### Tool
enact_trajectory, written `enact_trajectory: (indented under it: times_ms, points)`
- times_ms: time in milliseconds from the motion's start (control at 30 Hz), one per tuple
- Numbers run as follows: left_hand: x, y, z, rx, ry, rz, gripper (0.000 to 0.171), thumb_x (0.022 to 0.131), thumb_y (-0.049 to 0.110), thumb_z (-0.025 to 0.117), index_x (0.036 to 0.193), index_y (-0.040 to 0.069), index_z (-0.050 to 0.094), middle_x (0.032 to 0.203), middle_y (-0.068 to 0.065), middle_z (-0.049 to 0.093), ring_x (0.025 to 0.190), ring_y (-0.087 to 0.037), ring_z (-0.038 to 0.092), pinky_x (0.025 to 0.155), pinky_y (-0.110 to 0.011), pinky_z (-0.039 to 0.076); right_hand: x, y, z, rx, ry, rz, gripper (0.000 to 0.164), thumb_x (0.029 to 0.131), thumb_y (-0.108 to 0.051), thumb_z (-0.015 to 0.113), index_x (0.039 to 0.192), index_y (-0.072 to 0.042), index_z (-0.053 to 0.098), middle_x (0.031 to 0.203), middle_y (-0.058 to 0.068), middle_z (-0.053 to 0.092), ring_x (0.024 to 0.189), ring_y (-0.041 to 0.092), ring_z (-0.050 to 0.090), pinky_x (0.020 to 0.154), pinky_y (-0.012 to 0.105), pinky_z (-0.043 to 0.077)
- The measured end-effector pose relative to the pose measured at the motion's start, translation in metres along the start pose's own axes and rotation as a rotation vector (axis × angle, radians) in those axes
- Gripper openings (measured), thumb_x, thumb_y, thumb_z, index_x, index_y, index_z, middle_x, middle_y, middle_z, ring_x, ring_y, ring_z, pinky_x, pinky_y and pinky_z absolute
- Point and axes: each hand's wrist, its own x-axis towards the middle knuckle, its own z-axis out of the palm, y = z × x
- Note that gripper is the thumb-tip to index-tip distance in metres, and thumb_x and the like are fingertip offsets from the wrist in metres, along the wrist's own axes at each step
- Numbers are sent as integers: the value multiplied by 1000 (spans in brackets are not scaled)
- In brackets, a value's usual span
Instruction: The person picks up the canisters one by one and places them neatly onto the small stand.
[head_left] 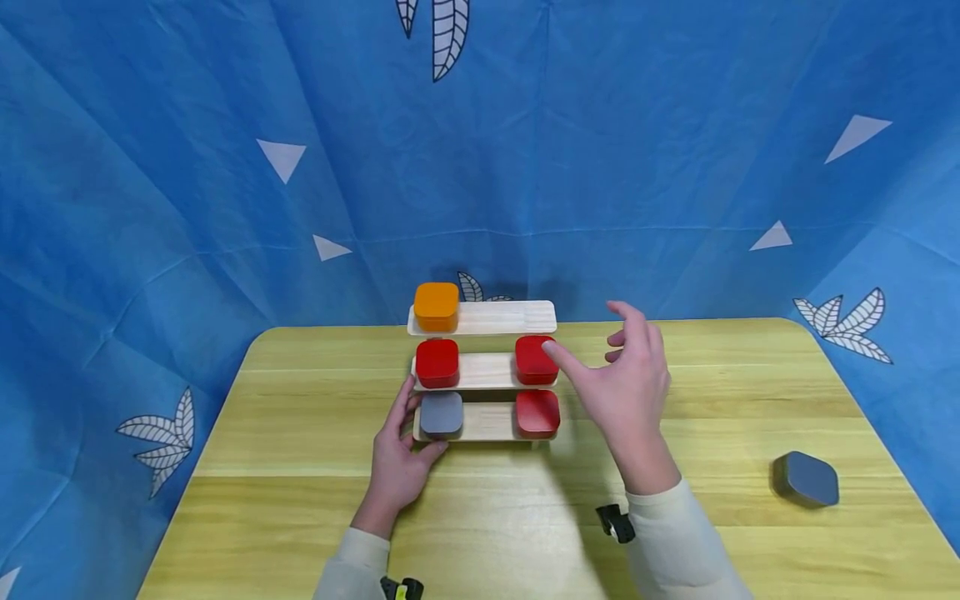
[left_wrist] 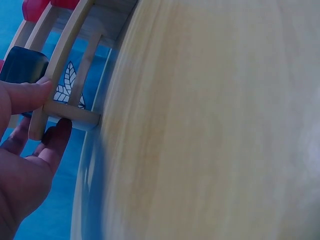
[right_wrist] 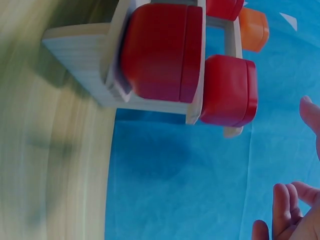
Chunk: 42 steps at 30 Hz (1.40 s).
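Observation:
A three-tier wooden rack (head_left: 483, 372) stands at the middle of the table. My left hand (head_left: 400, 471) grips the rack's lower left end, thumb at the front, beside a grey box (head_left: 442, 415) on the bottom tier. In the left wrist view, that thumb lies against the front rail (left_wrist: 67, 52). My right hand (head_left: 628, 387) hangs in the air right of the rack, fingers spread and holding nothing. Its thumb overlaps a middle-tier red box (head_left: 531, 364) in the head view, but the right wrist view shows a gap. Below it sits another red box (head_left: 537, 414).
On the top tier's left sits an orange box (head_left: 437, 307); a red box (head_left: 437, 363) is at the middle tier's left. A loose dark grey box (head_left: 806, 479) lies at the table's right. Behind the wooden table (head_left: 300, 400) hangs a blue cloth (head_left: 637, 183).

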Motion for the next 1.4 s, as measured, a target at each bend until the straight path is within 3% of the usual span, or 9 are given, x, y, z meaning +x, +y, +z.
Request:
enact_trajectory:
  times_ms: [1400]
  points:
    - [0,3,1,28,5,-38,113,73,-25,73,159,32,25,145,-9,45,132,-29,41,100,-35,46,-10,52,-43,-140,-36,175,92,71,-62,82,144,-18,49,109,11,55,89,29,58,72,45,44]
